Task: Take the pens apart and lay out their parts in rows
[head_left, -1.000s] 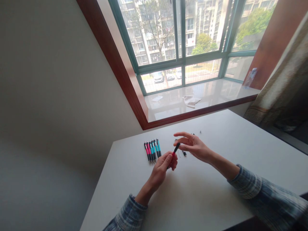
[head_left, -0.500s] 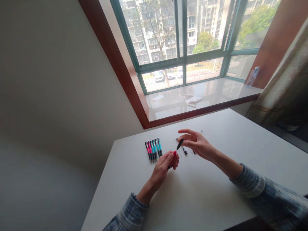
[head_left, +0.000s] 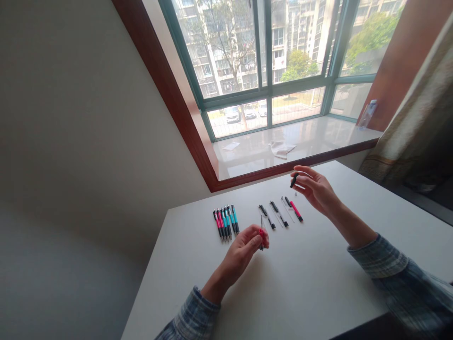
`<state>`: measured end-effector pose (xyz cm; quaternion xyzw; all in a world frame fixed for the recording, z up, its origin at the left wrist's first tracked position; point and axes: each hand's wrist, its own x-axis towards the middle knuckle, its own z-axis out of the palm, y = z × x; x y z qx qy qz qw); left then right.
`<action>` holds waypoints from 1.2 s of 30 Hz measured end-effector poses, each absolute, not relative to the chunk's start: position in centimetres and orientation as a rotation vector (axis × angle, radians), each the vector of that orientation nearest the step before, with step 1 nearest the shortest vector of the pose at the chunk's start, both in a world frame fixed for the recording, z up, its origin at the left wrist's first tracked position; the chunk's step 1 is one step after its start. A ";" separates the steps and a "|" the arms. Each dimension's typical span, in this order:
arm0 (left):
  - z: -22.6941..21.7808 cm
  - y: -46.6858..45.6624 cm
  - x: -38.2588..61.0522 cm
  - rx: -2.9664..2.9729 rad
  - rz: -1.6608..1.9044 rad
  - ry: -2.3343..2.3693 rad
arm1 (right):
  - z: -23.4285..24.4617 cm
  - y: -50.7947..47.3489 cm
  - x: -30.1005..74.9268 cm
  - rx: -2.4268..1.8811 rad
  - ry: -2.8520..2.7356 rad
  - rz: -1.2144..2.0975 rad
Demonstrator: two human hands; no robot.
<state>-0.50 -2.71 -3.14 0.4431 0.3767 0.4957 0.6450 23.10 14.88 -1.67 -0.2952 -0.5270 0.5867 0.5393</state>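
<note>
My left hand [head_left: 247,245] is closed around a pink pen barrel [head_left: 261,233], with the thin refill sticking up out of its top. Up and to the right, my right hand [head_left: 314,189] pinches a black pen part [head_left: 294,180] between thumb and fingertips. Beneath it lie a pink barrel [head_left: 296,211] with a black end and thin refills. Between the hands are black pen parts [head_left: 274,206] and slim pieces with black ends [head_left: 284,222], set out in slanting rows. Left of my left hand, several whole pens [head_left: 226,222] in pink and turquoise lie side by side.
Everything lies on a white table [head_left: 198,283]. Behind it, a window sill [head_left: 247,158] holds a crumpled cloth [head_left: 282,149], a paper [head_left: 231,146] and a clear bottle [head_left: 368,114]. A dark edge [head_left: 371,328] shows at the lower right. A curtain [head_left: 399,132] hangs at right.
My right hand has moved up and right with the black part, away from the pink barrel. The refill now stands exposed in my left hand, which has shifted slightly right.
</note>
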 end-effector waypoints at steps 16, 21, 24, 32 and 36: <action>-2.9 -2.6 -0.6 1.037 1.121 0.891 | -6.5 18.2 27.2 -1.410 -1.945 0.657; -2.7 -2.6 -0.4 1.056 1.104 0.909 | -7.3 18.5 26.8 -1.407 -1.971 0.685; -2.8 -2.7 -0.5 1.054 1.102 0.896 | -7.5 18.6 26.8 -1.404 -1.987 0.676; -3.1 -2.8 -0.5 1.062 1.109 0.863 | -7.2 18.4 26.5 -1.417 -2.006 0.635; -3.2 -2.7 -0.5 1.045 1.110 0.869 | -7.3 18.4 26.5 -1.417 -2.005 0.628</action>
